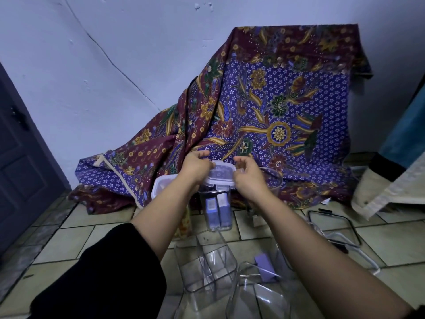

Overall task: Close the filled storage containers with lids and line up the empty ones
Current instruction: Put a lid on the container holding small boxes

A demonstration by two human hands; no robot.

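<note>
A tall clear container [218, 210] stands on the tiled floor, holding two purple boxes upright. A translucent white lid [221, 175] rests on its top. My left hand [197, 168] grips the lid's left edge and my right hand [247, 176] grips its right edge, fingers curled over the clips. To the left, partly behind my left arm, stands another container with a white lid [162, 184]. Nearer me lie two empty clear containers [207, 270] [259, 295], and a third clear one [273, 178] stands behind my right hand.
A patterned purple and maroon cloth [271, 107] drapes over something against the wall. Loose lids with dark seals [333, 229] lie on the tiles at right. A small purple box [264, 264] lies near the empty containers. A dark door [20, 162] is at left.
</note>
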